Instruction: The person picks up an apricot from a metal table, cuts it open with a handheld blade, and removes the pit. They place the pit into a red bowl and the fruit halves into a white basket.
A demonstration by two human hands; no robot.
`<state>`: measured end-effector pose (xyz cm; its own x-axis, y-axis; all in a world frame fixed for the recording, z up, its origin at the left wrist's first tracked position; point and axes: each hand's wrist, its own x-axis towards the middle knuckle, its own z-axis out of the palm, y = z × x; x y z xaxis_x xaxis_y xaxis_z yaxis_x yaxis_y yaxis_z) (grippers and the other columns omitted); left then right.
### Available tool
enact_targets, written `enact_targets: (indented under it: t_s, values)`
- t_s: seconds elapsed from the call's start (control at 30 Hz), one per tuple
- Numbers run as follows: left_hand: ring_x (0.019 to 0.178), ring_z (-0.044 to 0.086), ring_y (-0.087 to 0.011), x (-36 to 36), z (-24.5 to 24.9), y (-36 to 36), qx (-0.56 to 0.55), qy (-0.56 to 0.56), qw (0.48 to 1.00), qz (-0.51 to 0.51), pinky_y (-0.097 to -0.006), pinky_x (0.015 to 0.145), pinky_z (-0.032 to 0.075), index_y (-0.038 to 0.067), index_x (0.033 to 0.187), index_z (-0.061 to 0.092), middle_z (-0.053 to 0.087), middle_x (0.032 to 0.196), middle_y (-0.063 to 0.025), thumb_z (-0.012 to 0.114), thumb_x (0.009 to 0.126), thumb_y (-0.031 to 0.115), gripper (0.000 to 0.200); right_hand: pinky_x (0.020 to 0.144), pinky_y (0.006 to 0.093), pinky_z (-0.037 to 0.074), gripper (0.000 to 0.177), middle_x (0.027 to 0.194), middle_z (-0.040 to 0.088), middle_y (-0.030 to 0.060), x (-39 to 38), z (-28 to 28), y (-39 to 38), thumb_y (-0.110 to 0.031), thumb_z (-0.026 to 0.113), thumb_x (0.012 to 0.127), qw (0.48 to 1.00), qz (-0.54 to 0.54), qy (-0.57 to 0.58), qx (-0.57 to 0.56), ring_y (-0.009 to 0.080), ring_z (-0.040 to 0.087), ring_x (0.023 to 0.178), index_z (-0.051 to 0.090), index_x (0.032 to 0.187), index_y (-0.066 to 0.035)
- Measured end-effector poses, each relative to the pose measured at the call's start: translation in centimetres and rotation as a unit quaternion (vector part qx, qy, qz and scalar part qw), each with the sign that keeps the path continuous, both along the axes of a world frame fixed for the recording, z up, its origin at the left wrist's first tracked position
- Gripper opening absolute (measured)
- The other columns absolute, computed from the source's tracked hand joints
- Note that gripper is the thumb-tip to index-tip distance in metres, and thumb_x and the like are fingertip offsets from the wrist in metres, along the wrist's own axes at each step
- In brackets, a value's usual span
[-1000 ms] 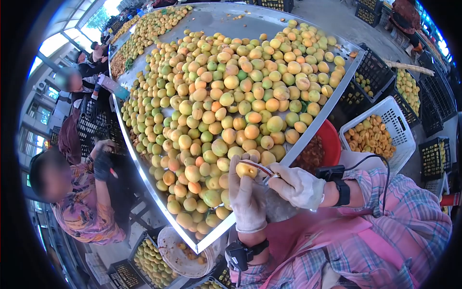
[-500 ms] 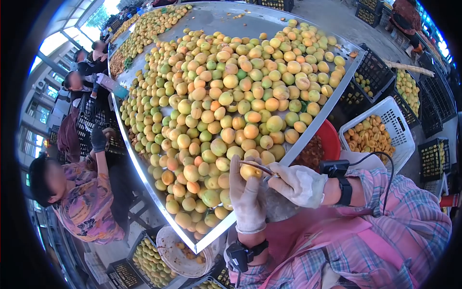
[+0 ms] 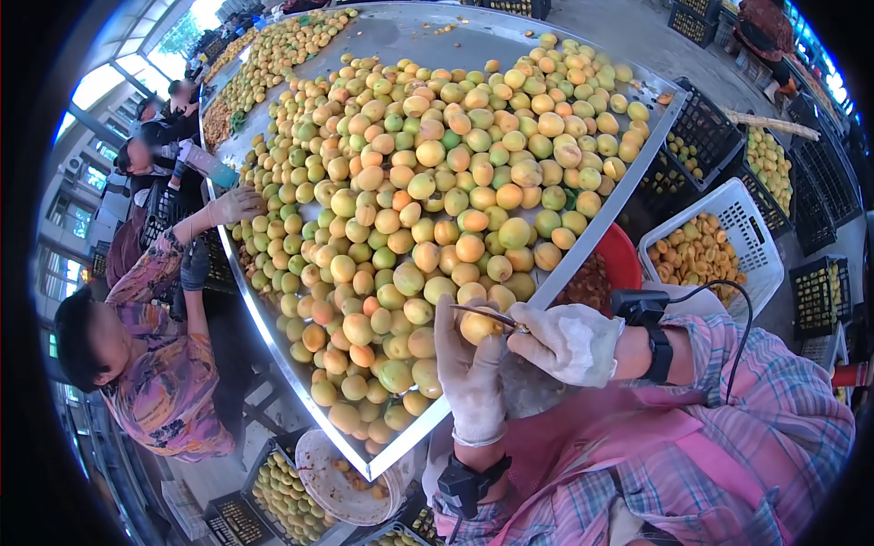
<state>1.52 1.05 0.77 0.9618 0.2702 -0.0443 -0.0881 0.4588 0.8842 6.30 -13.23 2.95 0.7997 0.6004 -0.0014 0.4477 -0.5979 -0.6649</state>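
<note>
Apricot [image 3: 477, 326] sits beside the counter's rim [image 3: 410, 438], left fingers [image 3: 447, 338] curled round it, apparently for steadiness, while right fingers [image 3: 535, 344] close firmly on a slim knife [image 3: 488, 315], seemingly for control.

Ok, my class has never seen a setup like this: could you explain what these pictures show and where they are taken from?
No machine is working here: these are a person's gloved hands, and every picture comes from one camera on that person's head, looking forward and down. The left hand holds a yellow fruit; the right hand holds a thin tool against it. Loose green to orange fruits cover much of the metal table. Across its corner, a co-worker reaches toward the pile.
</note>
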Motion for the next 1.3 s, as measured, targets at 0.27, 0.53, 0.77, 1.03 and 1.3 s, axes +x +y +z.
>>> enact_targets:
  t_s: [0.27, 0.53, 0.77, 1.03, 1.3]
  values:
    - [0.121, 0.049, -0.0244, -0.1, -0.1, -0.1, 0.092, -0.024, 0.995, 0.017, -0.0373, 0.104, 0.040, -0.003, 0.150, 0.010, 0.046, 0.135, -0.0181, 0.068, 0.089, 0.009, 0.085, 0.047, 0.0399, 0.046, 0.031, 0.058, 0.057, 0.0125, 0.3, -1.2, 0.0, -0.030, 0.053, 0.096, 0.984, 0.006, -0.154, 0.088, 0.0309, 0.062, 0.055, 0.048, 0.104, -0.001]
    - [0.119, 0.049, -0.0234, 0.2, -1.1, -0.7, -0.148, 0.005, 0.988, -0.036, -0.0355, 0.104, 0.038, -0.005, 0.140, 0.030, 0.047, 0.133, -0.0148, 0.055, 0.096, 0.028, 0.060, 0.057, 0.0426, 0.049, 0.039, 0.078, 0.063, 0.0165, -0.3, -1.9, 0.4, -0.026, 0.061, 0.091, 0.990, -0.009, -0.067, 0.124, 0.0365, 0.063, 0.071, 0.049, 0.119, -0.001]
    - [0.119, 0.051, -0.0251, -0.8, 0.1, 0.7, 0.056, 0.028, 0.998, -0.024, -0.0389, 0.104, 0.040, -0.002, 0.134, 0.040, 0.053, 0.128, -0.0136, 0.056, 0.094, 0.046, 0.065, 0.049, 0.0411, 0.047, 0.026, 0.064, 0.059, 0.0109, -0.3, -1.5, 0.6, -0.029, 0.058, 0.093, 0.991, 0.021, -0.060, 0.120, 0.0319, 0.063, 0.059, 0.050, 0.105, -0.008]
    - [0.116, 0.052, -0.0215, -0.9, 0.7, 0.4, 0.009, -0.027, 0.999, -0.029, -0.0325, 0.100, 0.042, -0.007, 0.140, 0.032, 0.053, 0.127, -0.0155, 0.061, 0.093, 0.021, 0.062, 0.049, 0.0397, 0.045, 0.028, 0.062, 0.057, 0.0101, 0.4, -1.2, 0.4, -0.029, 0.059, 0.091, 0.991, 0.063, -0.061, 0.097, 0.0304, 0.061, 0.057, 0.050, 0.105, -0.006]
    - [0.113, 0.054, -0.0208, -1.4, 1.4, 1.0, 0.050, -0.019, 0.998, -0.045, -0.0322, 0.099, 0.044, -0.007, 0.137, 0.036, 0.054, 0.125, -0.0152, 0.062, 0.091, 0.014, 0.057, 0.050, 0.0385, 0.046, 0.026, 0.062, 0.057, 0.0099, -0.2, -0.1, 0.3, -0.028, 0.062, 0.090, 0.971, 0.046, -0.203, 0.115, 0.0298, 0.061, 0.058, 0.051, 0.098, -0.007]
